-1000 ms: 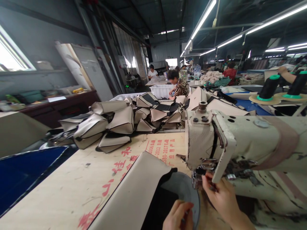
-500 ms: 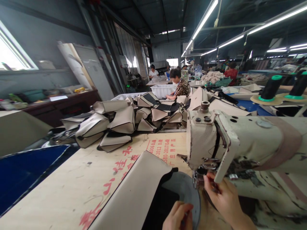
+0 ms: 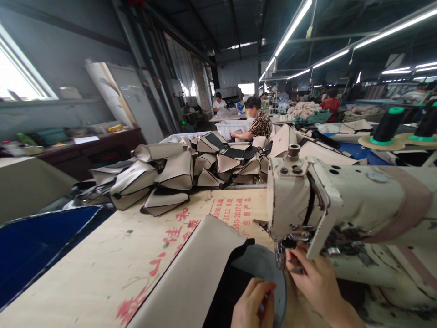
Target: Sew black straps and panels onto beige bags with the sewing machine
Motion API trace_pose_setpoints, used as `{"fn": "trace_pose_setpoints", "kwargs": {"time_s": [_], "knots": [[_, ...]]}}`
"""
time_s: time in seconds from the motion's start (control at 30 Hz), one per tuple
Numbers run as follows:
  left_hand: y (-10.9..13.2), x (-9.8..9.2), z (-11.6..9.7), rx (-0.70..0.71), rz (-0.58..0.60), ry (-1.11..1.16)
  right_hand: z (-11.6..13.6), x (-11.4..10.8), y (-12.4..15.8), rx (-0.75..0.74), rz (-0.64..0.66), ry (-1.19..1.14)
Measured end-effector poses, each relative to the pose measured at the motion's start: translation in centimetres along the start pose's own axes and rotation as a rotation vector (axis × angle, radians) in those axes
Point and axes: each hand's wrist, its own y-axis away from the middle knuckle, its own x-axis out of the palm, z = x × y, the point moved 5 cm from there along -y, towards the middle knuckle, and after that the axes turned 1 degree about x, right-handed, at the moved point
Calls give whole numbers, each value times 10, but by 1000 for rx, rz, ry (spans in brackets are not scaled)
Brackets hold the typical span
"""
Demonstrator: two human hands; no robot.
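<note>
Close by the needle end of the sewing machine (image 3: 285,200), my right hand (image 3: 316,278) is pinched closed. A small dark, slim object shows at its fingers; its kind I cannot make out. Lower down, my left hand (image 3: 254,303) is curled closed over a round grey plate (image 3: 268,262) beside the machine. Whatever its fingers hold, if anything, is hidden. A beige bag piece (image 3: 191,269) with black edging and a dark inside lies to the left of my left hand, partly over the plate.
The wooden tabletop (image 3: 85,269) bears red printed characters. Behind it is a heap of beige bag pieces (image 3: 174,168). A blue sheet-like surface (image 3: 41,250) is at the left, black thread cones (image 3: 387,125) at the right. A co-worker (image 3: 261,123) sits beyond the heap.
My right hand has shifted slightly left and turned a little by the needle end. My left hand stays curled in nearly the same spot. The bag piece has not visibly moved.
</note>
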Motion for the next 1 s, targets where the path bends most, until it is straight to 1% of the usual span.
{"fn": "trace_pose_setpoints", "kwargs": {"time_s": [0.07,0.17,0.23,0.3,0.37,0.47,0.53,0.57,0.63,0.73,0.77,0.8,0.83,0.9,1.0], "knots": [[-6,-2,-7,4,9,10,2,1,0,7,45,33],[-19,-7,-18,-5,-11,0,3,1,-1,66,83,34],[-33,-11,-24,4,-53,-44,4,0,-1,93,85,24],[-50,-12,-31,53,-70,-126,4,1,-1,94,84,34],[-66,-10,-36,133,-14,-223,3,3,-1,85,94,43],[-81,-3,-40,232,132,-335,2,4,1,80,95,30],[-81,-3,-39,244,161,-364,2,1,3,100,77,20],[-79,-6,-37,225,139,-362,1,-3,5,125,70,1],[-71,-16,-28,136,36,-312,-1,-10,11,180,60,-91],[-57,-30,-11,-77,-124,-123,-4,-22,21,247,27,-259],[-53,-31,-7,-116,-146,-71,-5,-24,24,260,22,-287],[-51,-31,-7,-121,-149,-41,-5,-24,26,269,27,-301],[-52,-28,-10,-91,-136,-40,-5,-23,27,278,38,-308],[-56,-20,-21,29,-77,-113,-5,-20,28,281,68,-327],[-66,-4,-35,177,72,-318,-6,-18,28,275,83,-353]]}}
